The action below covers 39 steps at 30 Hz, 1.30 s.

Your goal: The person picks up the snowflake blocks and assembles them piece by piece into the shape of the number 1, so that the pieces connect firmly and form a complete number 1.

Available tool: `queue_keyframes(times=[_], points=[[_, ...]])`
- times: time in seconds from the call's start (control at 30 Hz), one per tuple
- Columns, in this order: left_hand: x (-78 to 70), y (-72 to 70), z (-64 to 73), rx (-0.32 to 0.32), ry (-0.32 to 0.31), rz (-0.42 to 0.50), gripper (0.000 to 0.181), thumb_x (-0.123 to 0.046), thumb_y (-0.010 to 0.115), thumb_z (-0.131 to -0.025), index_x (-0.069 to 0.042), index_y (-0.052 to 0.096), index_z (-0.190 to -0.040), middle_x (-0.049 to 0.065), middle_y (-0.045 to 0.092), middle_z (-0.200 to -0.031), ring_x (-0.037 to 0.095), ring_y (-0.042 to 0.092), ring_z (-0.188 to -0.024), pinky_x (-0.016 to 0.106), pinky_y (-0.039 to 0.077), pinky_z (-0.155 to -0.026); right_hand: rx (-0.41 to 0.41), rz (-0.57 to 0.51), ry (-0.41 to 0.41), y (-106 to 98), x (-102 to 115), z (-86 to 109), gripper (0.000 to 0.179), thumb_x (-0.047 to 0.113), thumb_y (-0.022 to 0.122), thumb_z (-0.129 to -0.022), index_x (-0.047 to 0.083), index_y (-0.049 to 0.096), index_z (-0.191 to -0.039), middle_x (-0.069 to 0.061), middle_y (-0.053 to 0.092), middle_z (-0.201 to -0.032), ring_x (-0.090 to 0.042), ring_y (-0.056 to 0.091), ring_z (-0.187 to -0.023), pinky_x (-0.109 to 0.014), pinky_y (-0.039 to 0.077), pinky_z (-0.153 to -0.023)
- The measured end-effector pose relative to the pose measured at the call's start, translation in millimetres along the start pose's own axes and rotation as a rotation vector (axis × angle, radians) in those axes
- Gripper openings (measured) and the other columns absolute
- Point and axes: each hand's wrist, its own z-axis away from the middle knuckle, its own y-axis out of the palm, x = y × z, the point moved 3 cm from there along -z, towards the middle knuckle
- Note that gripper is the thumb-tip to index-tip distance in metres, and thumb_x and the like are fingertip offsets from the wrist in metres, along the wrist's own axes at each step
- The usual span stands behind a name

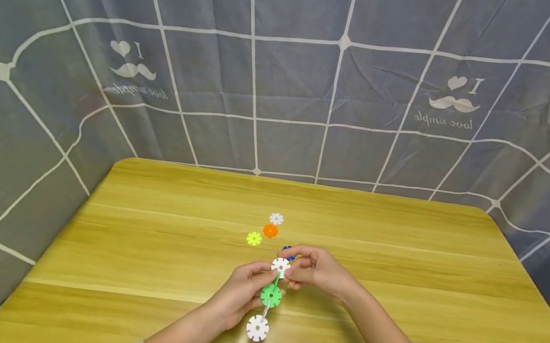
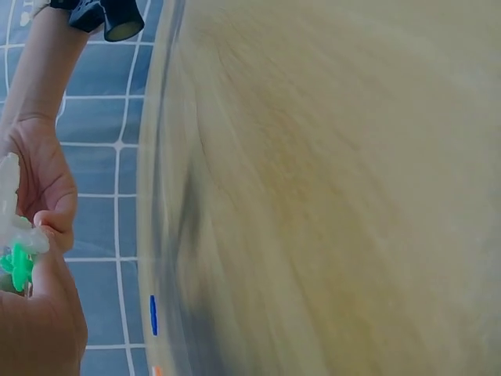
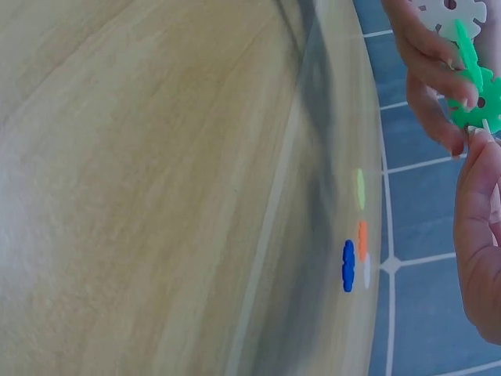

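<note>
One notched-disc chain point(image 1: 266, 296) is held above the desk point(image 1: 162, 237), short of the far edge point(image 1: 199, 170): left hand point(image 1: 237, 293) curling fingers round the chain, right hand point(image 1: 321, 275) pinching its far white disc point(image 1: 281, 262), seemingly to steady it.

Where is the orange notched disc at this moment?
In the head view, the orange notched disc lies on the table just right of the yellow-green disc and in front of the loose white disc.
</note>
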Motion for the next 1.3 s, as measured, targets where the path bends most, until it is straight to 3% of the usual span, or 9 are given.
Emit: queue_keyframes(times=[0.53,0.7,0.8,1.1,1.3], points=[[1.5,-1.2,-2.9,-0.025,-0.010,0.018,0.024,-0.011,0.052,-0.095,0.008,0.054,-0.111,0.006,0.064,-0.091,0.012,0.064,-0.082,0.019,0.053,-0.069,-0.001,0.044,0.017,-4.4,-4.6,2.6,0.042,0.000,0.058,-0.087,-0.015,0.046,-0.125,-0.007,0.065,-0.080,-0.013,0.059,-0.070,-0.024,0.052,-0.066],[2.1,-4.4,-3.4,-0.039,-0.008,0.022,0.024,-0.011,0.050,-0.096,0.008,0.054,-0.110,0.009,0.064,-0.093,0.013,0.064,-0.084,0.020,0.053,-0.073,-0.056,0.088,0.035,-16.5,-8.4,7.4,0.041,0.005,0.062,-0.087,-0.011,0.050,-0.123,-0.018,0.065,-0.091,-0.018,0.061,-0.077,-0.034,0.054,-0.072],[1.7,-6.1,-4.6,-0.048,-0.006,0.027,0.023,-0.011,0.050,-0.096,0.008,0.054,-0.110,0.008,0.063,-0.092,0.012,0.063,-0.083,0.020,0.053,-0.074,-0.106,0.070,0.062,-24.9,-11.6,8.6,0.042,0.005,0.062,-0.087,-0.013,0.048,-0.123,-0.018,0.065,-0.093,-0.019,0.061,-0.079,-0.036,0.054,-0.075],[-0.9,-11.7,-4.2,-0.085,-0.019,0.060,0.022,-0.009,0.049,-0.096,0.008,0.053,-0.109,0.007,0.062,-0.090,0.011,0.063,-0.080,0.021,0.053,-0.074,-0.185,0.032,0.119,-40.8,-19.2,-3.5,0.043,-0.001,0.061,-0.086,-0.015,0.046,-0.123,-0.010,0.066,-0.091,-0.016,0.062,-0.079,-0.031,0.054,-0.075],[-1.4,-13.3,-3.7,-0.094,-0.029,0.062,0.024,-0.010,0.049,-0.096,0.009,0.052,-0.111,0.007,0.062,-0.090,0.011,0.063,-0.080,0.021,0.053,-0.075,-0.244,0.106,0.160,-46.5,-26.6,-15.8,0.038,-0.004,0.062,-0.084,-0.013,0.050,-0.120,-0.013,0.065,-0.090,-0.016,0.062,-0.077,-0.028,0.054,-0.071]])
